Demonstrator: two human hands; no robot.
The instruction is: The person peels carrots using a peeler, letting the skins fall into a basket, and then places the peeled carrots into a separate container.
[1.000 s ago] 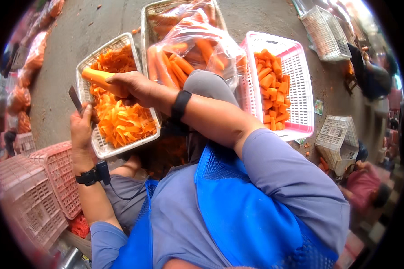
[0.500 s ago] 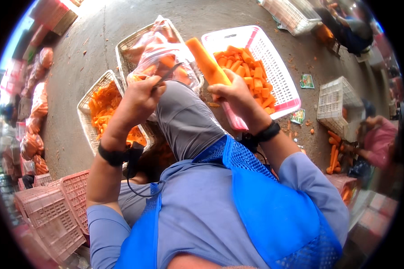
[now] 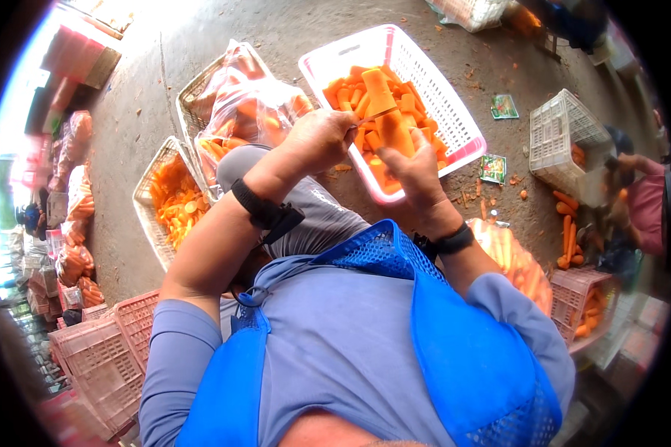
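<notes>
My left hand [image 3: 322, 140] is closed around a knife [image 3: 373, 116], its handle hidden in the fist. The blade lies across a thick peeled carrot [image 3: 395, 134], about midway along it. My right hand [image 3: 416, 167] grips the carrot's near end, with the far end pointing away from me. Just below is a white and pink plastic basket [image 3: 455, 104], partly filled with cut carrot chunks [image 3: 344, 97]. Whether the blade has passed right through the carrot, I cannot tell.
Left of my knee stand a crate [image 3: 143, 212] of orange peelings and a crate [image 3: 188, 93] with a clear bag of carrots [image 3: 250, 112]. Pink crates [image 3: 97, 354] flank me on the left. Another person in a pink top [image 3: 645, 208] sits at the right beside a white crate [image 3: 559, 138].
Both hands have come together over the basket. The knife has moved right, from beside the bagged carrots onto the carrot. The view has also shifted a little.
</notes>
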